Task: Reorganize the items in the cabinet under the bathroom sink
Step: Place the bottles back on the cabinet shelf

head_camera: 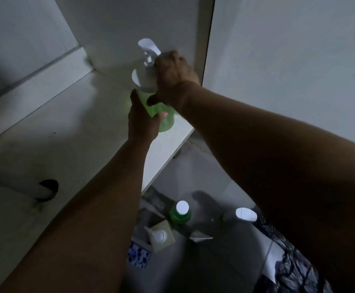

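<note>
A clear pump bottle (144,83) holding green liquid stands on the white cabinet floor (71,127), close to the right inner wall (130,28). Its white pump head points up and left. My left hand (144,121) wraps the lower green part of the bottle. My right hand (173,78) grips its upper shoulder beside the pump neck. Both arms reach in from the bottom of the frame.
A drain pipe (43,192) passes through a dark hole in the cabinet floor at left. On the tiled floor outside stand a green bottle with a white cap (180,212), a small pump bottle on a box (160,235), a white-capped bottle (245,214) and a blue patterned item (138,255).
</note>
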